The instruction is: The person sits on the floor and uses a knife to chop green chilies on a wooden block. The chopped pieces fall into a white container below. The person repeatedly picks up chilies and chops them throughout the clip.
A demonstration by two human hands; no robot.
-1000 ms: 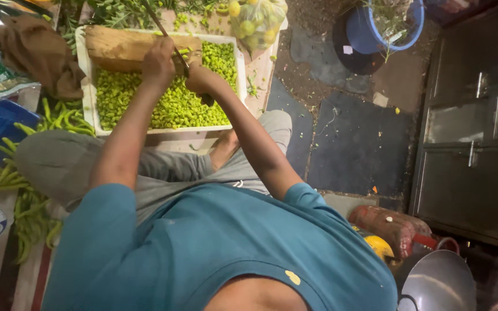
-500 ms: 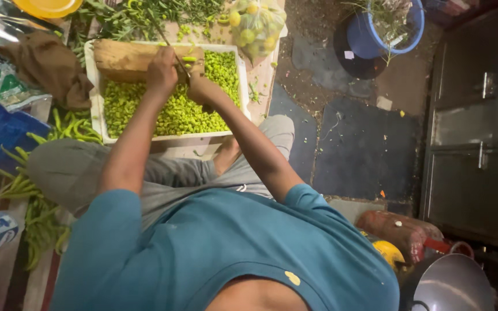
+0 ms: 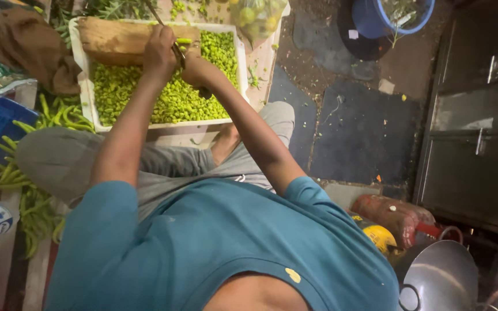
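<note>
Green chillies (image 3: 181, 41) fill both hands' grip (apparently), beside a clear produce bag (image 3: 257, 16).

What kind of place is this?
Probably a food-prep spot on the floor of a commercial kitchen or vendor's back area. Both hands work over a white tray of chopped green chillies; whole chillies lie loose, and a large metal pan sits on paving.

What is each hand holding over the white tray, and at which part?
The left hand grips green chillies near their cut ends, above the tray. The right hand holds a knife by its handle, which the hand mostly hides.
</note>
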